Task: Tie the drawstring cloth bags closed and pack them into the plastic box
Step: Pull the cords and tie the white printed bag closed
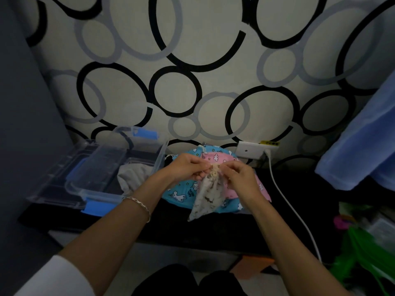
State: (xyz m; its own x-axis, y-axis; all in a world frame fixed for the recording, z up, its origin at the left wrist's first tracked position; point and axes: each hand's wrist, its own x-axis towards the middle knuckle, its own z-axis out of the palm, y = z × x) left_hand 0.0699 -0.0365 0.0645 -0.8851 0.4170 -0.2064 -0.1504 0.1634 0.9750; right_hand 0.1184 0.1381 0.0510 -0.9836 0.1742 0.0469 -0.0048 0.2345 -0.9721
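Pale cloth, speckled with a dark print, fills the middle of my feed: a small drawstring bag [206,197] hangs in the air by its gathered neck, its body drooping toward the camera and to the left, above the black tabletop [213,233]. Both hands meet at that neck. The left hand [188,166] has its fingers curled in, pinching the bunched top from the left. The right hand [237,175] pinches from the other side, fingertips tucked in against the cream drawstring [214,171]. The picture is too blurred there for me to say whether a knot has formed.

Under and behind the held bag lie more bags on the table: a blue one with white animals [181,194] and a pink one with clouds [215,158] overlapping it.

The clear plastic box [98,194] with blue latches sits to the left of the hands, open at the top. A grey-white bundle of cloth [131,176] shows at its right end, apparently inside, though through the clear wall I cannot be sure.

A silver bracelet [139,205] circles the left wrist. A white cable [284,193] runs down from a wall socket [254,149] on the right, past the right forearm. Blue fabric [359,146] hangs at the far right edge.
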